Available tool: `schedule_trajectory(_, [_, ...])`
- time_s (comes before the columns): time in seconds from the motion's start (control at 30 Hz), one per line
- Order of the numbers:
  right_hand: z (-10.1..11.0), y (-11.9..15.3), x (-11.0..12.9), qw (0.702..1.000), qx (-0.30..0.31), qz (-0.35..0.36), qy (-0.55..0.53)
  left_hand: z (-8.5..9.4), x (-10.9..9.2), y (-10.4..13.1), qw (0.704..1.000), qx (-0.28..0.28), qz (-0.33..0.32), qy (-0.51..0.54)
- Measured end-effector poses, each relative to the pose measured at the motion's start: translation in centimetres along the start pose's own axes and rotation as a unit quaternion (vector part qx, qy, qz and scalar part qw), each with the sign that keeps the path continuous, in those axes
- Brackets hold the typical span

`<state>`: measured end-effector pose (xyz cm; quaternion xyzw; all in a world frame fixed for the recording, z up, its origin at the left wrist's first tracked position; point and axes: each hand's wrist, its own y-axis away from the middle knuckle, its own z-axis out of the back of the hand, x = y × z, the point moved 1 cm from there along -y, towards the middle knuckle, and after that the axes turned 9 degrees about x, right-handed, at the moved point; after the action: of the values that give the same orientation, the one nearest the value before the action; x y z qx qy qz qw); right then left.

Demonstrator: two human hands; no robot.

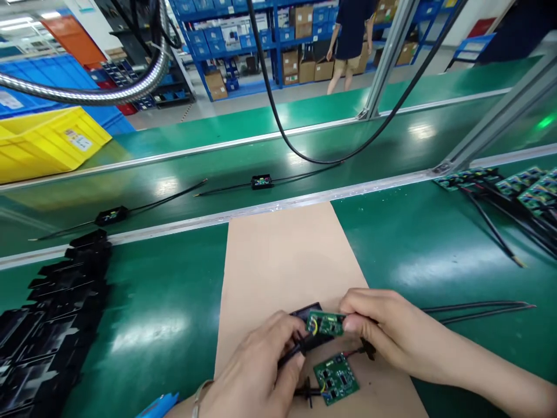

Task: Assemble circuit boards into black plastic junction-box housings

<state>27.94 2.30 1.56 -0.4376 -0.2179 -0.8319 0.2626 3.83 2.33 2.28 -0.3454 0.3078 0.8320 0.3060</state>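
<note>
My right hand point(385, 325) pinches the right end of a small green circuit board point(326, 323) between thumb and fingers. My left hand point(263, 366) is closed around a black cable point(289, 353) at the board's left end, where a yellow wire shows. Behind that board, a black plastic case point(312, 309) is partly hidden by the board and my fingers. Below my hands, a second green circuit board point(336, 378) lies on the brown cardboard sheet point(287, 255), with black cable at its left. Two black leads point(478, 307) stretch rightward past my right wrist.
Black plastic cases point(65, 296) are stacked at the left. Circuit boards with cables point(526, 188) lie at the right. Cased boards point(261, 182) with leads rest on the belt beyond the metal rail point(174, 225). A black cable point(278, 125) hangs overhead; a person point(351, 35) stands beyond.
</note>
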Motion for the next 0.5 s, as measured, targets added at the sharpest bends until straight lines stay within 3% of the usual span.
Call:
schedule_trajectory(0.13, [0.4, -1.4, 0.4, 1.000, 0.000, -0.004, 0.030, 0.5, -0.2, -0.6, 0.999, 0.001, 0.019, 0.033])
schedule_trajectory(0.3, [1.0, -2.2, -0.2, 0.994, -0.009, -0.107, 0.028, 0.1, 0.0, -1.1, 0.995, 0.030, 0.073, 0.065])
schedule_trajectory(0.4, [1.2, -2.2, -0.3, 0.993, -0.001, -0.115, 0.015, -0.2, 0.1, -1.0, 0.994, 0.025, 0.076, 0.074])
schedule_trajectory(0.5, [0.5, -2.7, 0.3, 0.987, -0.076, -0.093, 0.106, -0.6, 0.2, -1.0, 0.995, 0.017, 0.090, 0.048])
